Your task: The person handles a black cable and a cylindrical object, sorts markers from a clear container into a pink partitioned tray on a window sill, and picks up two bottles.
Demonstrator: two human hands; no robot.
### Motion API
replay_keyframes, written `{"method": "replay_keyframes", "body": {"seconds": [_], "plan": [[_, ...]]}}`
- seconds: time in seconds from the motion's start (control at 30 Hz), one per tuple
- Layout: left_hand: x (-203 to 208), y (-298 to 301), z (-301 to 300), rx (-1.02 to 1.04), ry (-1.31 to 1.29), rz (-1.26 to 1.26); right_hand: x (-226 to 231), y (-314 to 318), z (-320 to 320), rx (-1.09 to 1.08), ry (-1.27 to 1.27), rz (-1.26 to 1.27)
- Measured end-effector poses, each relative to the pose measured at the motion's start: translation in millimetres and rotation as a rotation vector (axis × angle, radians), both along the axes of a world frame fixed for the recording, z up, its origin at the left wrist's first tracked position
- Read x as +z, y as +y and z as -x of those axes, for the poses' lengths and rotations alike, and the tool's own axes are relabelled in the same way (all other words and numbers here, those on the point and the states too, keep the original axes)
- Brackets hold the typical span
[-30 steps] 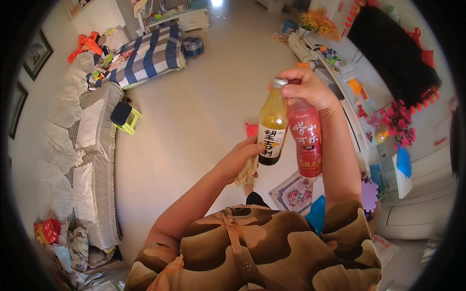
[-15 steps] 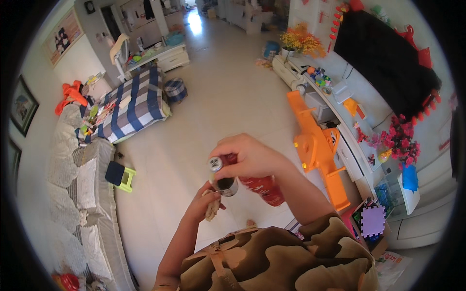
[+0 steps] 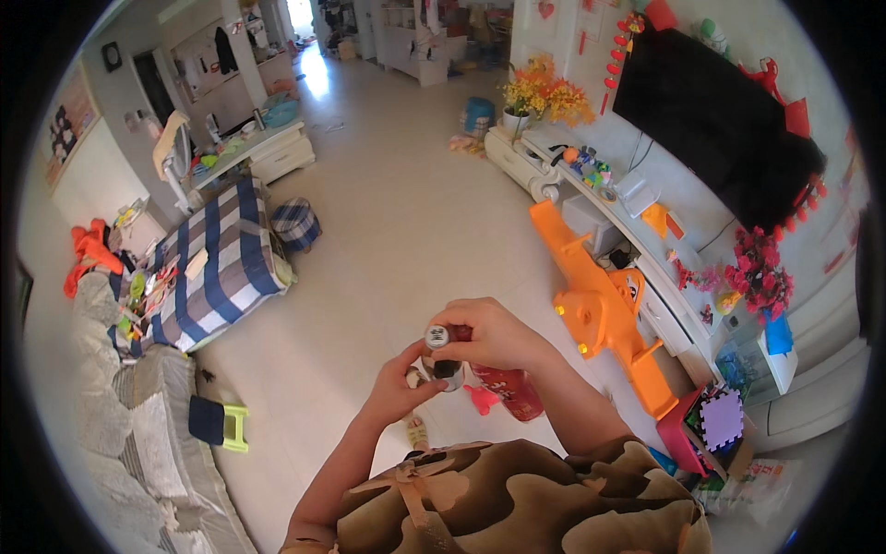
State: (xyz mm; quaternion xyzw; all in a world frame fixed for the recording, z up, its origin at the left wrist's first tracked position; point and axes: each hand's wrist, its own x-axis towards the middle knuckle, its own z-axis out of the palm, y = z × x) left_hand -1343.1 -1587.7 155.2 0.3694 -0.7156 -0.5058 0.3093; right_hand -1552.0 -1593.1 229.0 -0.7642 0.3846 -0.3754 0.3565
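Note:
My right hand [image 3: 489,337] grips a small bottle with a pale cap [image 3: 437,336] and a dark section [image 3: 447,367] below it, held tilted in front of my body. My left hand [image 3: 403,383] closes round the bottle's lower side, its thumb pressed against it. A bit of beige cloth [image 3: 416,377] shows by the left fingers, mostly hidden. Something red with white print, like a packet or can [image 3: 514,392], shows under my right forearm; more red shows by the right fingers. Whether that hand holds it too is hidden.
Pale floor tiles [image 3: 378,222] stretch ahead. On the right, an orange plastic ride-on toy [image 3: 600,314] stands before a white TV cabinet [image 3: 664,295]. A small green stool [image 3: 221,422] stands by the grey sofa [image 3: 175,443] at left. Beyond is a checked, cloth-covered table [image 3: 217,258].
My left hand has moved up and right onto the bottle, and its cloth is now mostly hidden. Both hands sit slightly lower and further right in view. My view has shifted, showing more far room.

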Motion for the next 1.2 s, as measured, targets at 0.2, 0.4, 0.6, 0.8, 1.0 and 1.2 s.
{"method": "replay_keyframes", "body": {"seconds": [0.2, 0.4, 0.6, 0.8, 1.0, 1.2], "plan": [[18.4, -111.5, -26.3, -0.026, -0.117, -0.115, -0.9, -63.9, -11.8, -0.276, -0.152, -0.174], [-10.7, -204.3, -32.1, -0.08, -0.061, -0.249, -33.5, -145.8, 8.1, -0.564, -0.258, -0.255], [-17.6, -310.6, -18.7, -0.081, -0.122, -0.325, -66.1, -251.3, 57.0, -0.767, -0.234, -0.225], [-7.1, -433.8, 23.9, -0.03, -0.13, -0.304, -78.2, -366.1, 104.4, -0.827, -0.239, -0.235], [0.2, -535.8, 80.8, -0.036, -0.082, -0.423, -54.3, -457.4, 139.2, -0.863, -0.183, -0.179], [-0.8, -627.7, 137.7, -0.215, -0.137, -0.404, -76.9, -538.8, 169.0, -0.886, -0.368, -0.265]]}}
